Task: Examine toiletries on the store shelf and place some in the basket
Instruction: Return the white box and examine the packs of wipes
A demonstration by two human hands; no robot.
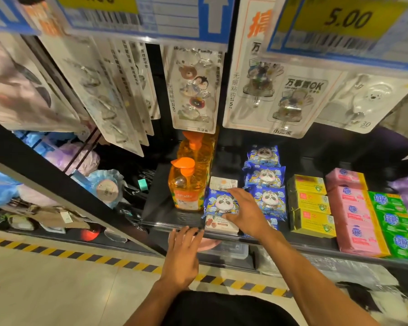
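Observation:
A blue panda-print packet (218, 203) lies on top of white soap boxes (219, 225) near the front of the black shelf (160, 208). My right hand (245, 214) grips this packet, fingers at its top edge and thumb at its lower edge. My left hand (183, 252) hovers at the shelf's front edge with fingers straight and spread, holding nothing. Several more panda packets (265, 177) are stacked in a row just right of the held one. No basket is in view.
Orange pump bottles (187, 187) stand left of the packet. Yellow boxes (310, 204), pink soap bars (353, 215) and green soap bars (395, 220) fill the shelf to the right. Hook packs (193, 90) hang above. Yellow-black floor tape (85, 255) runs below.

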